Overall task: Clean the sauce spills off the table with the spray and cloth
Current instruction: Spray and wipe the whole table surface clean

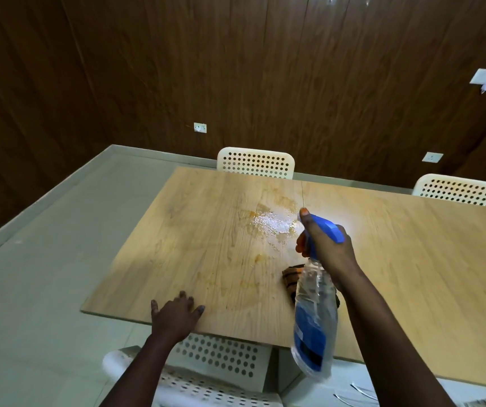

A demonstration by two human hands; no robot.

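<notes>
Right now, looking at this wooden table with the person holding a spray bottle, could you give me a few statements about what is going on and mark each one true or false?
1. The right hand grips the clear plastic spray bottle with the blue trigger head. True.
2. The left hand holds the cloth. False: it rests flat on the near edge of the light wooden table; the orange and dark striped cloth lies on the table, partly behind the bottle.
3. A wet, shiny patch sits among the orange sauce smears. True.
4. The table is already wiped clean. False: smears still show.
5. The chairs are dark wood. False: the white perforated chair is pale plastic-looking.
</notes>
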